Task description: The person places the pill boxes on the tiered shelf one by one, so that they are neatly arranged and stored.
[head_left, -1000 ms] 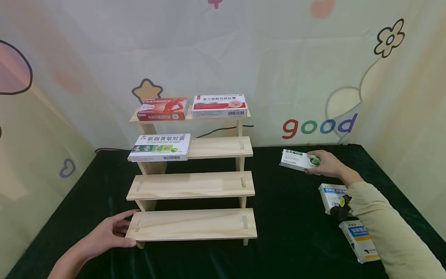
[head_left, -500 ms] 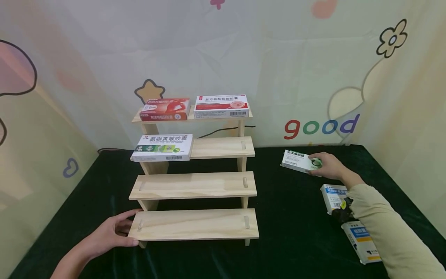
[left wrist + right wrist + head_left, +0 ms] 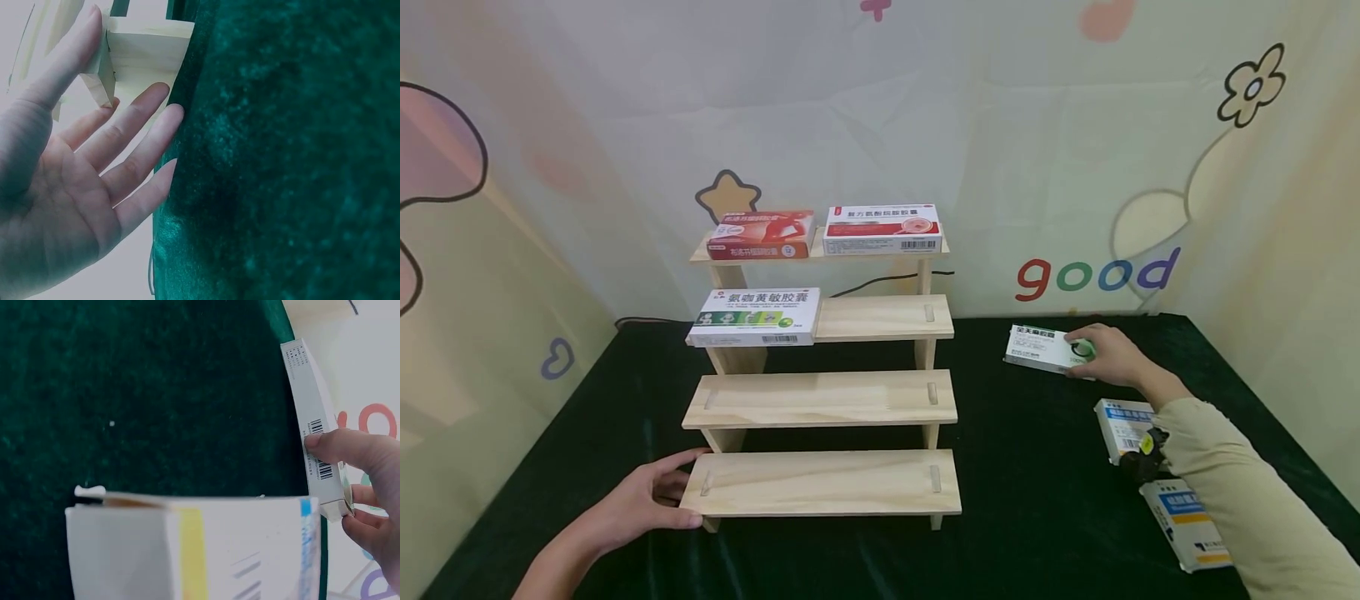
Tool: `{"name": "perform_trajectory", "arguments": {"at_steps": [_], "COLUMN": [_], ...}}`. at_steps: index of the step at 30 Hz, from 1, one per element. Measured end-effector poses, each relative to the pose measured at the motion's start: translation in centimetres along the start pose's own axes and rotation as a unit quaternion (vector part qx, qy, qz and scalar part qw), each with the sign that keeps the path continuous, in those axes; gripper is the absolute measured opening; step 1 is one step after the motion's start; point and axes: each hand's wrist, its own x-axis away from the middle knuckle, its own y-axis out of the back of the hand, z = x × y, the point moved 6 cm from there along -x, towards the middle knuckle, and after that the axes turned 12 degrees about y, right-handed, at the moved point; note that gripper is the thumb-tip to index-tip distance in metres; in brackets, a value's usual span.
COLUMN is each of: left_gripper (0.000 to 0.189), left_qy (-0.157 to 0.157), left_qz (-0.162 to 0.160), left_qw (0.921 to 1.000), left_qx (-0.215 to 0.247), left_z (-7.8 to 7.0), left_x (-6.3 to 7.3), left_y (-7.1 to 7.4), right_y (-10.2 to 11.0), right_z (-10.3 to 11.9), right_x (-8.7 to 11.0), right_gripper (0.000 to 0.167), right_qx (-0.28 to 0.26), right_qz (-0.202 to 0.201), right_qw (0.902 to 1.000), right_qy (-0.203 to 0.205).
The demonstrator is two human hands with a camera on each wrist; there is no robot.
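Note:
In the head view, my right hand (image 3: 1111, 357) pinches one end of a white and green medicine box (image 3: 1037, 346) at the back right of the dark green cloth. The right wrist view shows its barcoded side, with the thumb on it; I cannot tell whether the box is lifted. At the lower left, my left hand (image 3: 643, 504) touches the left end of the lowest step of a wooden tiered rack (image 3: 820, 483). Its fingers (image 3: 134, 153) are spread and nearly straight, seen in the left wrist view.
A red box (image 3: 762, 236) and a red-white box (image 3: 883, 229) lie on the top step. A white-green box (image 3: 756, 317) lies one step below. Near the right forearm are two white-blue boxes, one farther back (image 3: 1123, 425) and one nearer (image 3: 1187, 525). A patterned curtain (image 3: 880, 125) hangs behind.
The head view has shifted slightly, so everything appears a little further right. Both hands keep their places, the left at the rack and the right on the medicine box.

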Motion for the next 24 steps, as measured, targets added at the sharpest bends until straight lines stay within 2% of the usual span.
{"name": "perform_trajectory", "arguments": {"at_steps": [6, 13, 24], "left_gripper": [0.078, 0.078, 0.078], "left_qy": [-0.006, -0.009, -0.005], "left_qz": [-0.005, -0.007, -0.003], "left_qw": [1.0000, 0.9999, 0.9999], "left_qx": [-0.003, -0.012, -0.010], "left_z": [-0.2, -0.1, -0.2], "left_x": [0.1, 0.0, 0.1], "left_y": [0.1, 0.0, 0.0], "right_y": [0.5, 0.5, 2.9], "right_z": [1.1, 1.6, 4.1], "right_x": [0.0, 0.2, 0.6], "right_gripper": [0.055, 0.055, 0.056], "right_qx": [0.007, 0.007, 0.003], "right_qz": [-0.008, -0.015, -0.049], "right_qw": [0.9998, 0.9997, 0.9966], "right_qy": [0.018, 0.020, 0.065]}}
